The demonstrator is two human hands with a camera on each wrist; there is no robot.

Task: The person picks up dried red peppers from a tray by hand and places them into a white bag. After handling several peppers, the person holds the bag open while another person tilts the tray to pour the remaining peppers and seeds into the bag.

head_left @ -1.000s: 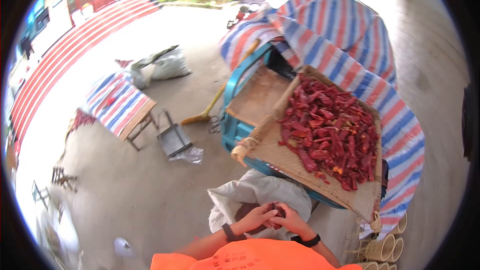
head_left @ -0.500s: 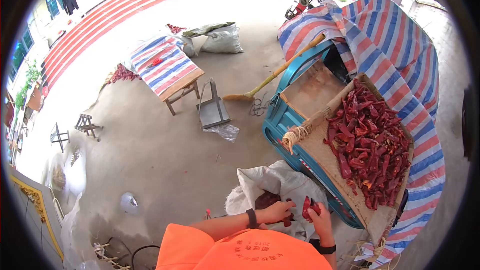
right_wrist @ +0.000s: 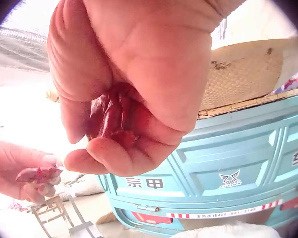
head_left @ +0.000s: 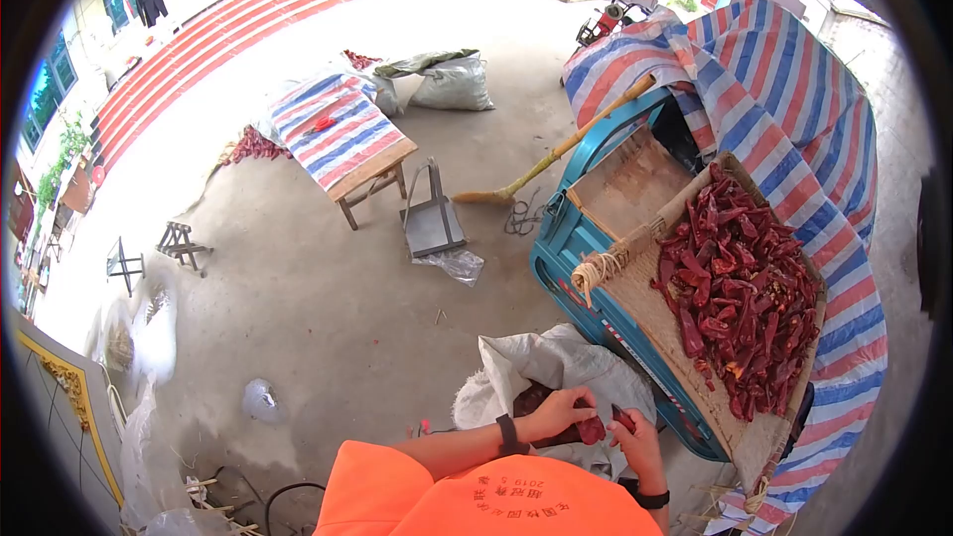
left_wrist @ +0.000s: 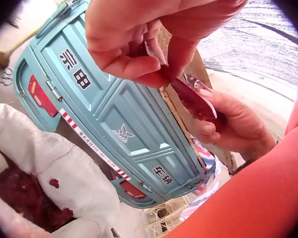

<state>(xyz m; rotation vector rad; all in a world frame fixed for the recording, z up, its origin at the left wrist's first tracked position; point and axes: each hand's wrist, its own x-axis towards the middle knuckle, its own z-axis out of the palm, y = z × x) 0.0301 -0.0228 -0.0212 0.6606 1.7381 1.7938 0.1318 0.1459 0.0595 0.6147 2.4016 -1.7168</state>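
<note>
In the head view both hands are close together over the near side of a white woven sack (head_left: 596,367). My left hand (head_left: 558,415) pinches a dried red chili (head_left: 592,431), also seen in the right wrist view as a red chili (right_wrist: 37,175) between thumb and fingers. My right hand (head_left: 640,449) is just to its right. Its fingers curl round wrinkled dark red chilies (right_wrist: 111,116), partly hidden in the palm. Inside the open sack, dark red chili pieces (left_wrist: 27,198) show in the left wrist view.
A woven tray (head_left: 635,288) heaped with red chilies (head_left: 735,288) lies on a blue truck bed (head_left: 566,248), beside striped sheeting (head_left: 794,129). A broom (head_left: 556,154), a dustpan (head_left: 434,223) and a cloth-covered table (head_left: 338,129) stand farther off.
The hands were together over the sack, then parted with the right holding chilies up; now they are close again. The head view has swung left.
</note>
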